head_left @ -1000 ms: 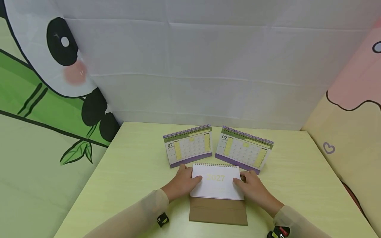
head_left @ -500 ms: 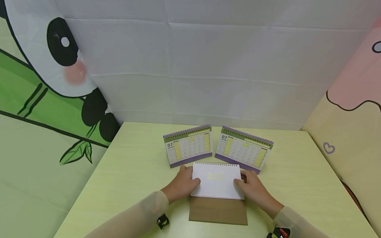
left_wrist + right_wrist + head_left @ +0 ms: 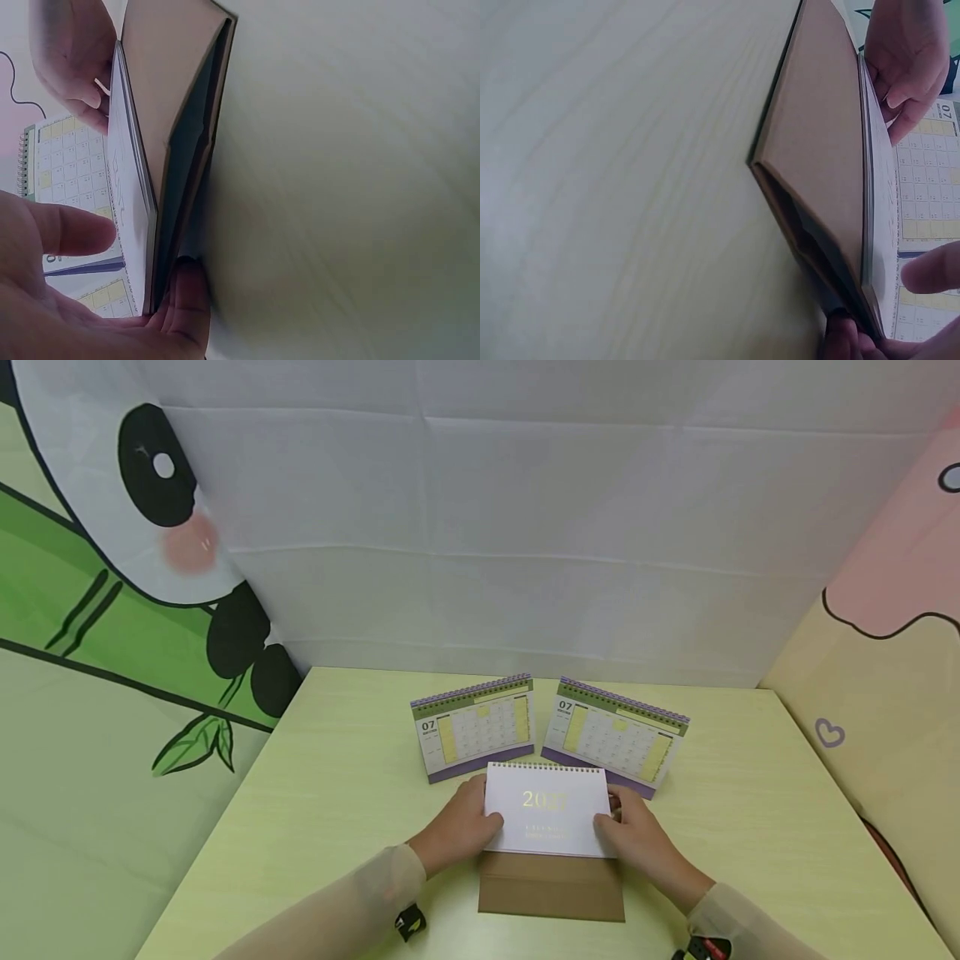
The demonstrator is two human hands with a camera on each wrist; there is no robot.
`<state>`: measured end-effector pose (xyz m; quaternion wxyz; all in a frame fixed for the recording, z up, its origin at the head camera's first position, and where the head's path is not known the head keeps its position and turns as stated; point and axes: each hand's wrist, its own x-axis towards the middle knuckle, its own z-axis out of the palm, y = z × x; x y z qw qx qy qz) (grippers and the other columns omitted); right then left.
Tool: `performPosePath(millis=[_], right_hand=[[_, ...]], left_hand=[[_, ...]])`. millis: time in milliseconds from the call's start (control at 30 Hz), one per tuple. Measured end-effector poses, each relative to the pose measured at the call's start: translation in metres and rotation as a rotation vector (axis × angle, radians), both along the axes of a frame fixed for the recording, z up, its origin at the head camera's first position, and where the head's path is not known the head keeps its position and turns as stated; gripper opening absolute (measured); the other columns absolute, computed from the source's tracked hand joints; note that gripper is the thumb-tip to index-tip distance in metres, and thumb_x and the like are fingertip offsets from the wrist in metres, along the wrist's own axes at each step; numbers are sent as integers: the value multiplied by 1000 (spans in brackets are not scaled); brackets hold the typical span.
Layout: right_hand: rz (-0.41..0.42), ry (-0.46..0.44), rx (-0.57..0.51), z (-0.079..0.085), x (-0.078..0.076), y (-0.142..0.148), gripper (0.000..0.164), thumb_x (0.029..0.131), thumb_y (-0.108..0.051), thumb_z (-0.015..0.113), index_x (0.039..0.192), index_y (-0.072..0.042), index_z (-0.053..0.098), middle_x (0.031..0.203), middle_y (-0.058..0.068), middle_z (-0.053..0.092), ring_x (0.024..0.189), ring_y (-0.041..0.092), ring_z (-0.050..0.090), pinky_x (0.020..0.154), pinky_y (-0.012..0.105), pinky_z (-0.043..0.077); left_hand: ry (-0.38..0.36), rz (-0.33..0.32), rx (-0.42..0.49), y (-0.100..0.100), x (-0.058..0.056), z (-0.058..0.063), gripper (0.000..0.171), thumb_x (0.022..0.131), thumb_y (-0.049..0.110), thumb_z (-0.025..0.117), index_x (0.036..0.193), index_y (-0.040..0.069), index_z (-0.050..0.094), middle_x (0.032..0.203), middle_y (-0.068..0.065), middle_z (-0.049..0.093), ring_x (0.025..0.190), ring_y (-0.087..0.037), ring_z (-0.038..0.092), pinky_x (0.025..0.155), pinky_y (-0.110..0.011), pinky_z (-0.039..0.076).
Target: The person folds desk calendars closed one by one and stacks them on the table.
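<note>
A white desk calendar with gold lettering lies between my hands, its spiral binding along the far edge. Its brown cardboard stand shows below the white cover and, in the left wrist view, folds into a narrow wedge. My left hand grips the calendar's left edge, thumb over the front and fingers around the back. On the opposite edge, my right hand holds it the same way, its thumb at the cover's side. The fingers behind the calendar are mostly hidden in the head view.
Behind it stand two spiral desk calendars, the left one and the right one, angled toward each other and opened at 07. The pale table meets a white cloth backdrop at its far edge. Printed cloths hang at both sides.
The held calendar has shifted slightly away from me, its spiral edge moving toward the standing calendars. Its gold lettering shows differently in the light. Both hands keep their grip on its edges.
</note>
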<state>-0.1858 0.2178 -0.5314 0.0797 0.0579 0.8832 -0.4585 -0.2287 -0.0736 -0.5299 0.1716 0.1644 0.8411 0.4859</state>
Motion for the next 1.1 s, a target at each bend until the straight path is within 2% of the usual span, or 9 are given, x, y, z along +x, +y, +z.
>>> performPosePath(millis=[100,167,367,633,800,933,1100], right_hand=[[10,17,13,-1,1,1,66,106,-9,65,163,19,48,140,28,62,121,33,62,101,42,53],[15,28,20,-3,1,1,66,106,-7,64,164,20,47,139,29,63,120,33,62,100,42,54],[13,38,23,-4,0,2,67,106,-1,60,168,20,43,134,29,63,114,31,64,94,38,55],[11,50,19,1,1,0,67,105,0,59,168,20,43,133,29,62,113,31,64,93,38,55],[-6,47,6,3,2,-3,67,106,1,58,169,18,43,134,28,62,111,29,65,92,34,54],[-13,56,-5,3,3,-4,66,106,2,58,168,18,44,132,28,63,109,29,65,89,30,54],[-12,54,-6,2,3,-3,65,107,1,57,169,18,42,133,28,62,110,28,65,87,29,53]], left_hand=[[-9,10,-24,-1,1,0,76,102,1,56,175,-12,38,177,-33,50,170,-45,49,144,-70,36],[-6,19,-46,-1,2,-1,77,103,1,55,176,-13,35,177,-34,47,170,-45,46,145,-71,34],[35,34,-95,0,5,0,77,103,-2,54,177,-13,35,168,-34,52,152,-40,51,142,-70,38],[56,35,-75,-3,6,2,75,104,-5,55,177,-10,39,170,-30,56,148,-37,51,139,-68,42],[64,32,-61,-3,7,4,72,103,-6,54,174,-7,44,162,-26,60,140,-34,52,132,-64,47],[52,45,-59,-3,8,4,74,104,-5,55,176,-8,40,161,-28,59,141,-34,53,132,-64,47],[34,63,-69,-3,8,4,77,107,-3,54,180,-9,33,166,-32,53,148,-37,52,139,-67,43]])
